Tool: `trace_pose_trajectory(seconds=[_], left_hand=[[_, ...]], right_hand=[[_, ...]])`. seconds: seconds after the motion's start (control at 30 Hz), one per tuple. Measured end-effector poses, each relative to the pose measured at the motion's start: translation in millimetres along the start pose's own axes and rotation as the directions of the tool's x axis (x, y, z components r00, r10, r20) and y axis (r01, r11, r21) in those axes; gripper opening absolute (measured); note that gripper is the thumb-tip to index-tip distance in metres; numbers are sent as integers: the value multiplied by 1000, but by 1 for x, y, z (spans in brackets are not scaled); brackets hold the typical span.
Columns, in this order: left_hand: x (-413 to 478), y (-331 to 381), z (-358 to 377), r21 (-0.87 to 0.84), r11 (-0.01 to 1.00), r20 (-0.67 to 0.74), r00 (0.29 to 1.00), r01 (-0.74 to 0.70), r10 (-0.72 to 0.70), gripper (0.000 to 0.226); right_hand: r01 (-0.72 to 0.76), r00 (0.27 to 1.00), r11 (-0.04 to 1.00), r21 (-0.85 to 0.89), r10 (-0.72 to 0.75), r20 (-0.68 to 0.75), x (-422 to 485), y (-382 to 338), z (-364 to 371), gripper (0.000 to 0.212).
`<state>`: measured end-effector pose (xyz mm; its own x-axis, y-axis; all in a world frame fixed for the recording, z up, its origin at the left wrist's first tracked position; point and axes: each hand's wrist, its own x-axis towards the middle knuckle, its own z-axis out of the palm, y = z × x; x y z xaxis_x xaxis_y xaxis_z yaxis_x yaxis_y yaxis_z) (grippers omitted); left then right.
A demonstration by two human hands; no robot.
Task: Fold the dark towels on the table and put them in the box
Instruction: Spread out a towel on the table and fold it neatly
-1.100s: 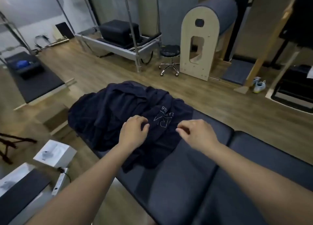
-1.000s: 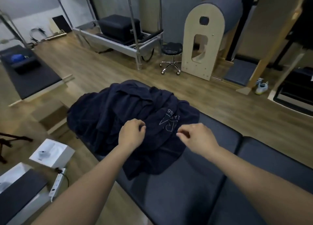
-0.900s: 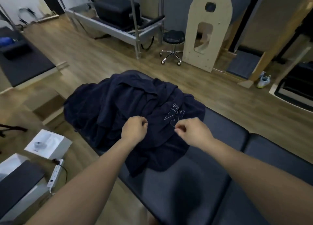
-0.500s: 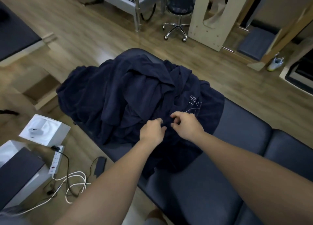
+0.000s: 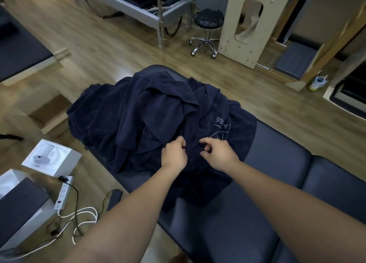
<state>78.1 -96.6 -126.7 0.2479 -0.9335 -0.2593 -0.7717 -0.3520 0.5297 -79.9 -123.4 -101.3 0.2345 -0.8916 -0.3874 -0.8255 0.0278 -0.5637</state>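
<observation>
Navy towels are lying heaped just beyond and left of both hands. Left hand is pinching cloth; right hand, equally near, is hovering with fingers loosely curled.

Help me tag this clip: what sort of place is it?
Probably a Pilates or physiotherapy studio: a padded treatment table holding dark towels, a metal-framed reformer-like bed, and a wooden arched barrel on wood flooring.

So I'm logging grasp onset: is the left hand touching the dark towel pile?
Touching. In the head view the left hand rests on the dark towel pile, its curled fingers pressing into the cloth with no gap.
</observation>
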Motion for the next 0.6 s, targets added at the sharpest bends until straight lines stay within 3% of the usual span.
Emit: trace_pose_trajectory(seconds=[0.1,0.2,0.27,0.4,0.5,0.6], left_hand=[[-9,30,-16,-320,941,16,994,105,-106,23],[-32,83,-46,-526,849,78,997,41,0,28],[-62,129,-75,-683,729,79,988,-41,129,25],[-125,230,-137,-873,394,-105,900,-287,422,24],[-171,298,-176,-920,172,-218,825,-352,521,21],[-212,349,-197,-933,19,-290,779,-360,556,20]], right_hand=[[0,1000,996,84,2,-21,-16,12,-5,49],[38,999,985,171,-35,-24,-39,23,-20,62],[90,996,975,203,-88,-20,-57,26,-35,72],[215,971,959,183,-190,-142,-92,28,-85,78],[276,941,940,198,-223,-255,-123,34,-124,68],[336,848,921,198,-203,-490,-154,46,-155,48]])
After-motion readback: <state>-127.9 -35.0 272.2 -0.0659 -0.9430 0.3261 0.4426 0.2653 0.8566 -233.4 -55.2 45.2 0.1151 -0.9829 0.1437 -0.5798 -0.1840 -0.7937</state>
